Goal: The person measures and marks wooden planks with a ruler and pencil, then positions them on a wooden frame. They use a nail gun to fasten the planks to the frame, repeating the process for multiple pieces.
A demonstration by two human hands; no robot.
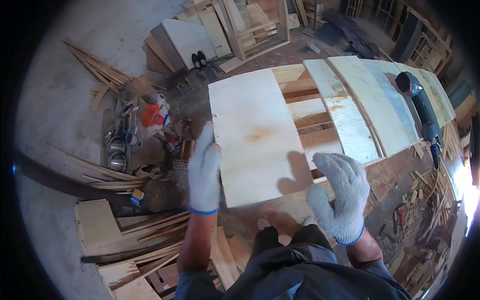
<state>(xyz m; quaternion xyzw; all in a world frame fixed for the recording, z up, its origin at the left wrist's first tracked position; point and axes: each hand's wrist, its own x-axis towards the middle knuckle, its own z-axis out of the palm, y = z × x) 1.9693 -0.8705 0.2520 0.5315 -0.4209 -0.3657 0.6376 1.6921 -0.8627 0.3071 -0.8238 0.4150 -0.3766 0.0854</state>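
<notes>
A pale plywood panel (255, 135) with a brown stain lies across a slatted wooden frame (314, 120) in front of me. My left hand (204, 172), in a white knit glove with a blue cuff, is upright at the panel's left edge, its fingers stretched out. Whether it touches the edge I cannot tell. Near the panel's right front corner, my gloved right hand (340, 192) is raised with fingers curved and thumb apart, holding nothing. Its shadow falls on the panel. Further right, more boards (370, 105) cover the frame, and a dark nail gun (422, 107) rests on them.
A yellow air hose (434, 185) runs from the nail gun to the floor. Wood scraps (435, 205) litter the right side. Tools and an orange bag (152, 116) sit at left, near loose strips (100, 70). Another wooden frame (132, 255) stands at lower left.
</notes>
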